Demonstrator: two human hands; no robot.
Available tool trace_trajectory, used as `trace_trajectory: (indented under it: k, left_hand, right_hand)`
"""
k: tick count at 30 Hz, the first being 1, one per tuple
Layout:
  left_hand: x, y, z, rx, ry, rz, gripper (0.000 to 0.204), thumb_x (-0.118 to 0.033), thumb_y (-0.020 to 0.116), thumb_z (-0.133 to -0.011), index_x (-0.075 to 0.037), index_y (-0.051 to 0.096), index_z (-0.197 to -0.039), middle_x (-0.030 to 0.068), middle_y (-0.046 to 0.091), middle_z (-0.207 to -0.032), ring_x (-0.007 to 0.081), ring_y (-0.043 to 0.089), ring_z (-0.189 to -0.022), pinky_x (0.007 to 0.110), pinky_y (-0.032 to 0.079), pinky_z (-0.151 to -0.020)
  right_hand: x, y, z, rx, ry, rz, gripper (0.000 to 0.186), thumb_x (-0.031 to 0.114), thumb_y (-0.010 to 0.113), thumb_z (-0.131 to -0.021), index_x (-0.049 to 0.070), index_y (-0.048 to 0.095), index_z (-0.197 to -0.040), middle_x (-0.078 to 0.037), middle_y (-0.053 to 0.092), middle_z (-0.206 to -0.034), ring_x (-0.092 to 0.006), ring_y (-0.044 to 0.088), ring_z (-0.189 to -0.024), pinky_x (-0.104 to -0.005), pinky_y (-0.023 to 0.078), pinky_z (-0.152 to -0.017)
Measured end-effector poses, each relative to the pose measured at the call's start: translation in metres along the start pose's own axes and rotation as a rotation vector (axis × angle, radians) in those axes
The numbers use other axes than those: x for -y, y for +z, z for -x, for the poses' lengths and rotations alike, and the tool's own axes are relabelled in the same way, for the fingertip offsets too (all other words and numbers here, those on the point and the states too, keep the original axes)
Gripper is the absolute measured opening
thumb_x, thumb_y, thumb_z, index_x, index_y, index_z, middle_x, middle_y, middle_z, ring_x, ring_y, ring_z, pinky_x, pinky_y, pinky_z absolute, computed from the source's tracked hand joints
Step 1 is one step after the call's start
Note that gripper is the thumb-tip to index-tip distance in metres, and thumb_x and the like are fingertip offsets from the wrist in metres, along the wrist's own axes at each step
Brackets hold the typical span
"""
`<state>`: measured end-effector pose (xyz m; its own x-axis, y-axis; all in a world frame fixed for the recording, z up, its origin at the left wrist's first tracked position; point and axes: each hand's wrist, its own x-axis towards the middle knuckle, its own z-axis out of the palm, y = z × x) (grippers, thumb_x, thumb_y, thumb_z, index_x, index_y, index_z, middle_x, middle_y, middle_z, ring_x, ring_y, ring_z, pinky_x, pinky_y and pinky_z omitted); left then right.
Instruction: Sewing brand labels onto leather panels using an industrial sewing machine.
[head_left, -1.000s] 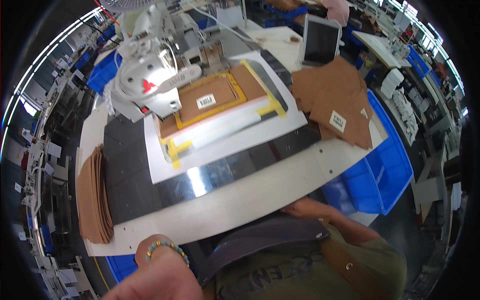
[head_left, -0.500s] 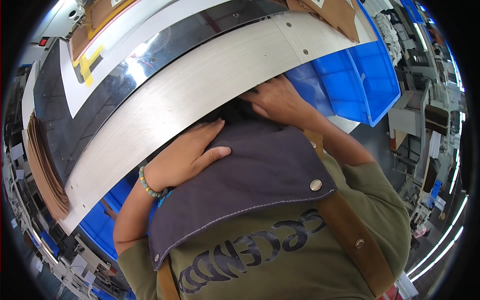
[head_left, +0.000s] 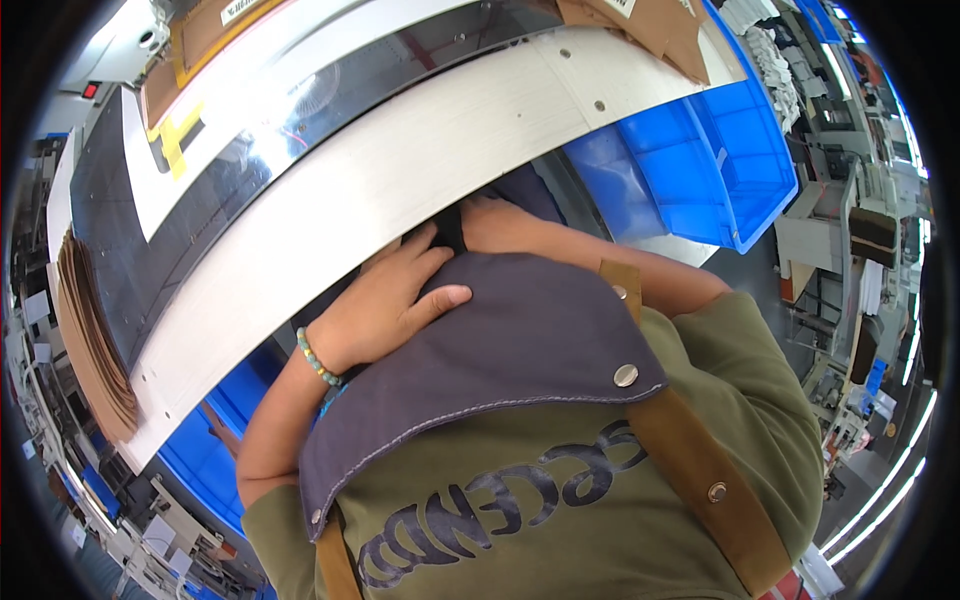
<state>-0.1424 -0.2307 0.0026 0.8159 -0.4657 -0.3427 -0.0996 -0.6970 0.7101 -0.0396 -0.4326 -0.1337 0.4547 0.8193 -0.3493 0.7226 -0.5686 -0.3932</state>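
Note:
A dark purple-grey cloth apron (head_left: 500, 335) with pale stitching and metal rivets lies over my lap and belly. My left hand (head_left: 385, 305) rests open on its upper part, thumb stretched out, the other fingers reaching up to the table edge. My right hand (head_left: 498, 228) is at the table's near edge, beside black cloth (head_left: 449, 230); its fingers are mostly hidden there. More dark cloth (head_left: 530, 190) shows under the edge past that hand. A brown strap (head_left: 700, 470) crosses my green shirt on the right.
A pale metal table edge (head_left: 330, 200) runs across in front of me. Blue plastic bins (head_left: 690, 170) stand at the right, another blue bin (head_left: 205, 460) at the lower left. Stacked brown card pieces (head_left: 95, 340) sit at the table's left end; brown paper pieces (head_left: 650, 35) lie at the far right.
My right hand has moved left and down, its fingers now further out of sight, and dark cloth shows beyond it. My left hand has shifted slightly right.

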Motion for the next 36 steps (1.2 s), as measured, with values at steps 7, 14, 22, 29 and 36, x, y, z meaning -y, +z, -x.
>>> trace_trajectory:
  k: [7,14,22,29,36]
  left_hand:
    - [0.012,0.016,0.004,-0.141,0.109,0.364,0.055,-0.039,0.072,-0.101,0.002,0.061,-0.137,0.0296,0.053,-0.153,0.0429,0.046,-0.146,0.046,0.033,-0.124]
    - [0.019,0.029,0.001,-0.145,-0.029,0.999,0.037,-0.018,0.073,-0.103,-0.003,0.067,-0.136,0.0049,0.071,-0.12,0.0124,0.063,-0.104,0.031,0.05,-0.096]
    - [0.029,0.036,-0.014,-0.408,-0.224,0.27,0.034,-0.033,0.073,-0.103,-0.002,0.066,-0.089,0.0064,0.062,-0.075,0.0165,0.056,-0.069,0.034,0.05,-0.07]
    - [0.098,0.08,-0.04,-0.414,-0.277,0.248,0.057,-0.055,0.086,-0.08,-0.004,0.06,-0.086,0.0136,0.061,-0.074,0.0288,0.06,-0.071,0.042,0.052,-0.07]
    - [0.082,0.081,-0.042,-0.35,-0.425,0.287,0.041,-0.041,0.072,-0.092,-0.004,0.07,-0.11,0.0225,0.071,-0.095,0.0396,0.068,-0.09,0.047,0.053,-0.089]
  right_hand:
    - [0.007,-0.021,-0.004,-0.19,-0.128,-0.129,0.041,0.03,0.062,-0.098,0.003,0.07,-0.128,-0.025,0.072,-0.129,-0.0366,0.074,-0.114,-0.048,0.059,-0.096]
    - [0.013,-0.033,0.0,0.164,-0.029,-0.175,0.035,0.034,0.069,-0.087,0.003,0.081,-0.096,-0.026,0.077,-0.103,-0.0398,0.076,-0.101,-0.0508,0.059,-0.088]
    - [0.013,0.007,-0.055,0.292,-0.022,-0.054,0.04,0.028,0.067,-0.09,-0.002,0.079,-0.113,-0.03,0.07,-0.131,-0.0374,0.072,-0.119,-0.0474,0.057,-0.099]
    - [-0.03,0.072,-0.064,0.369,-0.109,0.012,0.034,0.031,0.066,-0.095,0.012,0.081,-0.117,-0.019,0.078,-0.119,-0.0362,0.072,-0.119,-0.0487,0.054,-0.102]
    - [0.01,-0.016,-0.019,0.089,0.0,-0.291,0.045,0.028,0.061,-0.099,0.004,0.069,-0.137,-0.026,0.069,-0.137,-0.0388,0.065,-0.131,-0.0455,0.049,-0.113]
